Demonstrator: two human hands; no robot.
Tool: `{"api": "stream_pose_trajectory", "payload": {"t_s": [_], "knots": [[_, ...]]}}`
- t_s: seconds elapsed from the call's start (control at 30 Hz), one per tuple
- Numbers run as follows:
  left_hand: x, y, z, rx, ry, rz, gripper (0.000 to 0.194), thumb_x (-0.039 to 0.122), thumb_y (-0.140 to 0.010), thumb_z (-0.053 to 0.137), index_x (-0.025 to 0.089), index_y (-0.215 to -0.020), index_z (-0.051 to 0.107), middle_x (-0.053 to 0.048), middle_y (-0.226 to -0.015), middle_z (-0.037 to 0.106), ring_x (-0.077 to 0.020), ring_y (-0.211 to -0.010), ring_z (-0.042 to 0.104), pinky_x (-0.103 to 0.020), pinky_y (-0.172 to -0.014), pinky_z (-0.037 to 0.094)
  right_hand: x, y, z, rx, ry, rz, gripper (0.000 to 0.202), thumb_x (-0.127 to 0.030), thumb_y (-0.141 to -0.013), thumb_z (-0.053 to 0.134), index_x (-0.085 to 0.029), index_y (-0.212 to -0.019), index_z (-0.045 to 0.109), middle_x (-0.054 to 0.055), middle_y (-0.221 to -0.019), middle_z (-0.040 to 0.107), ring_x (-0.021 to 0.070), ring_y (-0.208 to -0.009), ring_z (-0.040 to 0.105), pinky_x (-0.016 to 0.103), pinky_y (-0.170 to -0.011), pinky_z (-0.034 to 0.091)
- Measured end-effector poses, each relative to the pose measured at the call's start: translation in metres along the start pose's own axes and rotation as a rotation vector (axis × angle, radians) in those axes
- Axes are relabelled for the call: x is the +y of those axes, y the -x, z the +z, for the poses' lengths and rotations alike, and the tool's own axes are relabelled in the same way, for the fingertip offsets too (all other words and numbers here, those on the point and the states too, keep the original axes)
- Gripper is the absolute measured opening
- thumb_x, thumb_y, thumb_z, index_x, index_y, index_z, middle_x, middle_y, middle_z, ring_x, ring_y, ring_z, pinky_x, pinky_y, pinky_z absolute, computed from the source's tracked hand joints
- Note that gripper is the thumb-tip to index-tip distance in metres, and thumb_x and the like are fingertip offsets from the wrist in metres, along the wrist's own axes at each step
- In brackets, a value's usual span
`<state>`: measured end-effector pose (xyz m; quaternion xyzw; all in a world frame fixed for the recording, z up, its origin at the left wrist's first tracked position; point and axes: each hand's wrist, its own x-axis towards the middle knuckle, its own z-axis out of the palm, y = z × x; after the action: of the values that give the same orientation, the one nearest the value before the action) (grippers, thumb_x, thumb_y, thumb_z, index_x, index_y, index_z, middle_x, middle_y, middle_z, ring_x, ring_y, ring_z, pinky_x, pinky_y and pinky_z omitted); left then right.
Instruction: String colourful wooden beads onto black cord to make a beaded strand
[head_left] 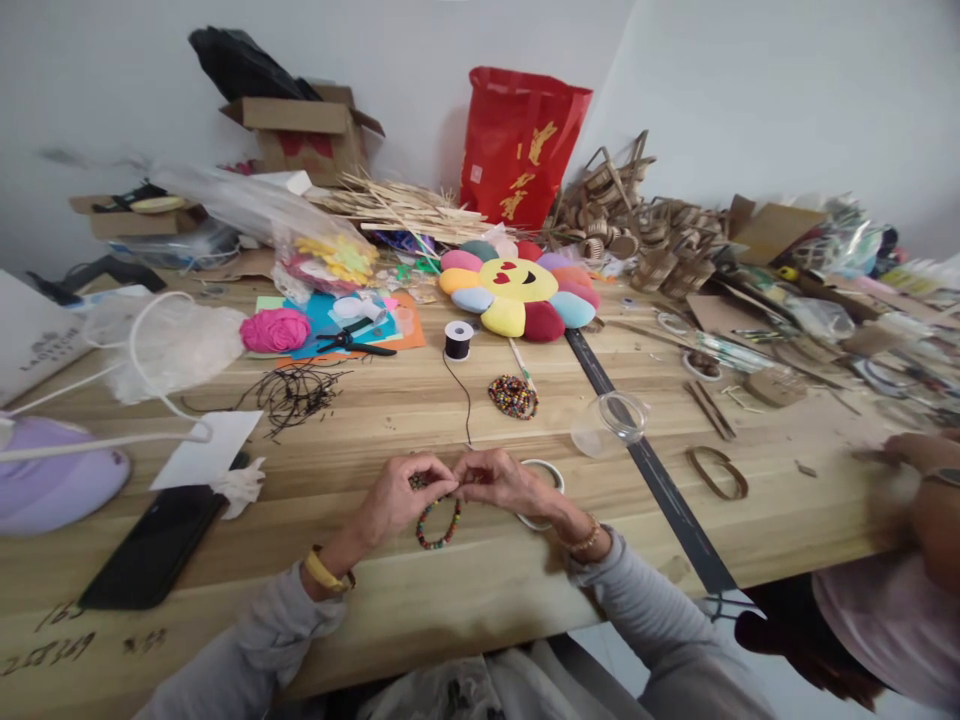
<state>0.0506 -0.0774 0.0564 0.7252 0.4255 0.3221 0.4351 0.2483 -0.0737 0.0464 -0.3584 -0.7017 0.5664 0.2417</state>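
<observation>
The bead string point(435, 545) hangs in a loop from my fingers, just above the table point(375, 625) or touching it; I cannot tell which. My left hand point(397, 495) has thumb and forefinger pinched together on the top of the loop, some beads showing beneath them. My right hand point(499, 482) meets it there, its thumb and forefinger also clamped on the string's top; the exact bit between the tips is too small to make out.

Taking the loop as the dial's centre, with twelve away from me, a white ring point(553, 472) lies between two and three, partly under my right wrist. At one sits a bead heap point(514, 397). The spool point(457, 342) stands at twelve, its black cord point(469, 400) trailing back towards my hands. A clear cup point(619, 415) lies at two, touching a black strip point(675, 510), and a brown band point(716, 478) near three.

A cord tangle point(300, 395) is between ten and eleven, pliers point(352, 344) at eleven, a phone point(154, 555) at nine. Beyond the spool, between twelve and one, rests a flower cushion point(517, 285). Far off at three is a co-worker's hand point(911, 450).
</observation>
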Motion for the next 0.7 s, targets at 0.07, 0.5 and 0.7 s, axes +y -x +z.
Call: {"api": "stream_pose_trajectory", "payload": {"t_s": [0.07, 0.5, 0.7], "knots": [[0.001, 0.0, 0.001, 0.0, -0.014, 0.006, 0.015, 0.023, -0.076, 0.063, 0.015, -0.065, 0.068, -0.002, -0.063, 0.07, -0.0148, -0.06, 0.061, -0.023, -0.063, 0.047, 0.004, -0.001, -0.001, -0.013, -0.081, 0.011, 0.031, -0.044, -0.081, 0.066, -0.013, -0.084, 0.063, -0.002, -0.065, 0.057, 0.0092, -0.059, 0.049, 0.021, -0.056, 0.038], [-0.02, 0.003, 0.019, -0.173, -0.642, 0.265, 0.016, 0.021, -0.089, 0.055, 0.017, -0.079, 0.067, -0.006, -0.083, 0.059, -0.0241, -0.09, 0.053, -0.041, -0.09, 0.041, 0.007, 0.018, -0.036, -0.147, 0.15, -0.069, 0.012, -0.024, -0.084, 0.061, -0.014, -0.083, 0.067, 0.0, -0.077, 0.062, 0.0099, -0.067, 0.053, 0.02, -0.063, 0.042], [-0.022, -0.002, 0.028, -0.231, -0.715, 0.326, 0.02, 0.019, -0.094, 0.045, 0.017, -0.09, 0.065, -0.007, -0.088, 0.059, -0.0239, -0.092, 0.052, -0.04, -0.09, 0.04, 0.007, 0.019, -0.039, -0.118, 0.193, -0.085, 0.011, -0.022, -0.085, 0.057, -0.015, -0.086, 0.066, -0.001, -0.073, 0.06, 0.01, -0.064, 0.05, 0.021, -0.061, 0.04]]}}
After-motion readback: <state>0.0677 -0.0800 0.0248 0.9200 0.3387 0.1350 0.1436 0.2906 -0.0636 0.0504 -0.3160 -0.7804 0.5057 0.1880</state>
